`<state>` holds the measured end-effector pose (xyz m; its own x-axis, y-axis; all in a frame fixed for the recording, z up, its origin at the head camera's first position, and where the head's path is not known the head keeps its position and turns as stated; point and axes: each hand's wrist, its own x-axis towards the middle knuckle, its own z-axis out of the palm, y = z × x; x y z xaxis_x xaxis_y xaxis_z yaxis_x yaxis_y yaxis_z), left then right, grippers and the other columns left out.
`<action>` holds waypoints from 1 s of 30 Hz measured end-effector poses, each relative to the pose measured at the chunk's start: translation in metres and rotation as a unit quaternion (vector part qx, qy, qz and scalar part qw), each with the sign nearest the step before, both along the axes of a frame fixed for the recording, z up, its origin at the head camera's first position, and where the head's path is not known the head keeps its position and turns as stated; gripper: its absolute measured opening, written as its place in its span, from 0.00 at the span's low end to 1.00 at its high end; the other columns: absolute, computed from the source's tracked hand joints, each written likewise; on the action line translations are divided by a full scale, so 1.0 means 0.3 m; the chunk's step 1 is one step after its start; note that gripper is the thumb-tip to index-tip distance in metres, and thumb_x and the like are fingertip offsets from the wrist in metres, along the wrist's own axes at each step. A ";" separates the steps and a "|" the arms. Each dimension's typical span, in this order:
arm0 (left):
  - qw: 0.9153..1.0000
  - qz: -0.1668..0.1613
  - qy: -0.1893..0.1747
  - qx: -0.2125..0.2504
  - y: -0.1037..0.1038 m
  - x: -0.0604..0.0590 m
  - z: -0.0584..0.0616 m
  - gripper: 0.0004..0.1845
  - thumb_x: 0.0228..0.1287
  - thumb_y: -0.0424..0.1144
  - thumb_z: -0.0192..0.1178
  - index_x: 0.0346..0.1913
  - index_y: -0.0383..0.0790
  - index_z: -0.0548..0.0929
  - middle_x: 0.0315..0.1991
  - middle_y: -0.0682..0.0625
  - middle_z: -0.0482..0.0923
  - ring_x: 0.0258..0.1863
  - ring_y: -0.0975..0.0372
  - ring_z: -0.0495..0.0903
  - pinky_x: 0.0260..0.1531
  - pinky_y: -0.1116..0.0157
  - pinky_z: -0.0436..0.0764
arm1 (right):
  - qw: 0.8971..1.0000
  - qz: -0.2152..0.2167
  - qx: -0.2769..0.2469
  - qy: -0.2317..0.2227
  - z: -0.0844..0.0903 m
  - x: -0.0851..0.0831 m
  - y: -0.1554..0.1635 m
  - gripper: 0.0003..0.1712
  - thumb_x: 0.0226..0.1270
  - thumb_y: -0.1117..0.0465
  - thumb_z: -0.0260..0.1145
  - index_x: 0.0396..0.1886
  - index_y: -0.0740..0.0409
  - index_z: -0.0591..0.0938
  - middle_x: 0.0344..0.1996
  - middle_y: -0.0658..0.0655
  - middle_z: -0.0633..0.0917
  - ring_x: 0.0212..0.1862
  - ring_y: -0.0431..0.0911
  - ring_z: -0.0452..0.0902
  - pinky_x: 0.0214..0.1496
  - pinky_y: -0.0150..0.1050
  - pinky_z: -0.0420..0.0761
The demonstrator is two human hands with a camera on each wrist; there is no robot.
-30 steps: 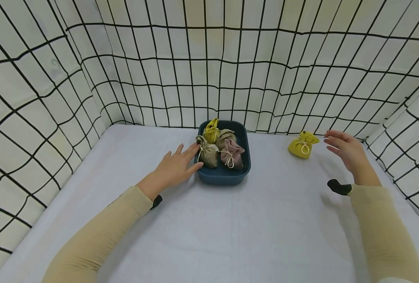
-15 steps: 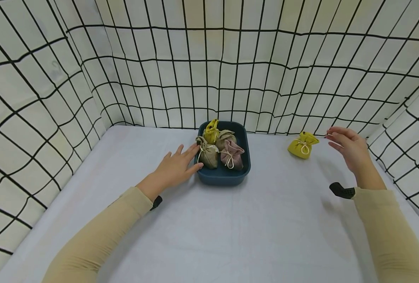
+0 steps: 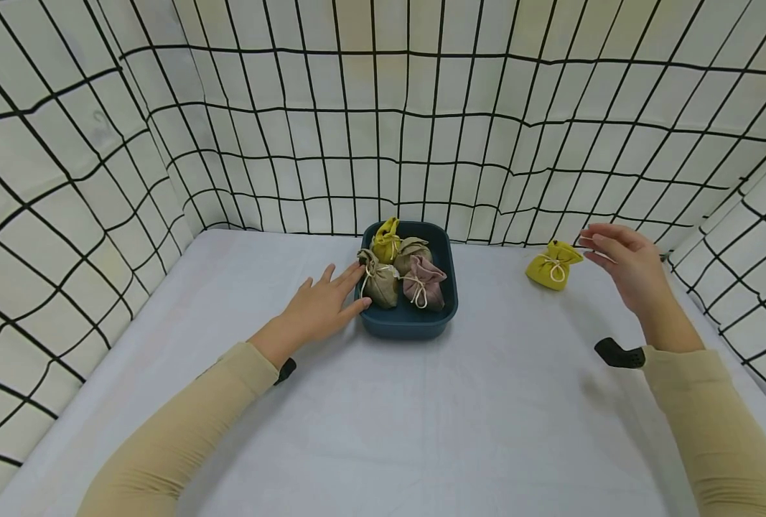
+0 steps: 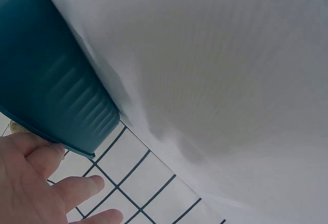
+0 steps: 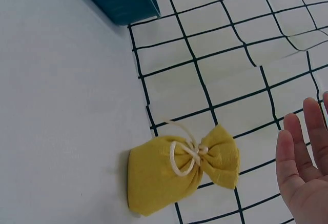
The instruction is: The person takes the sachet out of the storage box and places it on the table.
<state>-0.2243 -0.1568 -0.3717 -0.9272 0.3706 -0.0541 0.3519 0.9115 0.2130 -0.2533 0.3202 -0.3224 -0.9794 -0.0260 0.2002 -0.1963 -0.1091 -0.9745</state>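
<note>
A dark teal plastic basin [image 3: 408, 329] holds several drawstring pouches: a yellow pouch [image 3: 385, 244], two olive-brown ones and a mauve pouch [image 3: 424, 280]. My left hand [image 3: 321, 305] rests with spread fingers on the basin's left rim; in the left wrist view its fingertips lie along the rim [image 4: 38, 131]. On the right, another yellow drawstring pouch [image 3: 549, 267], tied with a cream cord, sits on the white table. Just right of its gathered top, my right hand [image 3: 628, 266] hovers with fingers extended and nothing in them. The right wrist view shows a gap between pouch [image 5: 164, 175] and fingers [image 5: 287, 152].
A black wire grid [image 3: 383, 111] over white sheeting encloses the back and both sides of the white tabletop [image 3: 421, 424]. The right hand is close to the back right corner of the grid. A black wrist device [image 3: 618, 354] projects from the right sleeve.
My right hand drew slightly away to the right, then came back left toward the yellow pouch's top. The left hand, the basin and the pouches stay where they were.
</note>
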 end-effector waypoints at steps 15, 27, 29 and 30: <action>1.000 -0.002 0.000 0.006 -0.001 0.002 -0.001 0.39 0.81 0.62 0.44 0.84 0.47 0.49 0.83 0.50 0.46 0.79 0.39 0.46 0.70 0.32 0.52 | 0.998 0.053 0.016 0.011 0.006 0.026 -0.135 0.10 0.78 0.65 0.62 0.53 0.61 0.83 0.48 0.51 0.85 0.52 0.41 0.82 0.55 0.29 0.81; 1.000 -0.001 -0.001 0.003 -0.002 0.002 -0.004 0.40 0.81 0.62 0.44 0.84 0.47 0.50 0.83 0.50 0.46 0.79 0.39 0.46 0.70 0.32 0.52 | 0.996 0.078 0.041 0.012 -0.027 0.046 -0.263 0.08 0.77 0.67 0.62 0.50 0.61 0.84 0.45 0.51 0.86 0.50 0.41 0.83 0.54 0.31 0.81; 1.000 -0.001 0.000 0.004 -0.002 0.001 -0.004 0.40 0.81 0.62 0.44 0.84 0.47 0.49 0.83 0.50 0.46 0.79 0.39 0.46 0.70 0.32 0.52 | 0.995 0.081 0.051 0.009 -0.039 0.050 -0.286 0.07 0.77 0.66 0.62 0.49 0.58 0.84 0.45 0.50 0.86 0.50 0.41 0.84 0.54 0.31 0.82; 1.000 -0.001 0.001 0.004 -0.002 0.001 -0.004 0.40 0.81 0.62 0.44 0.84 0.47 0.49 0.83 0.50 0.46 0.79 0.39 0.46 0.70 0.32 0.52 | 0.995 0.084 0.053 0.004 -0.046 0.050 -0.297 0.07 0.77 0.66 0.62 0.49 0.56 0.85 0.45 0.51 0.86 0.49 0.41 0.84 0.54 0.31 0.82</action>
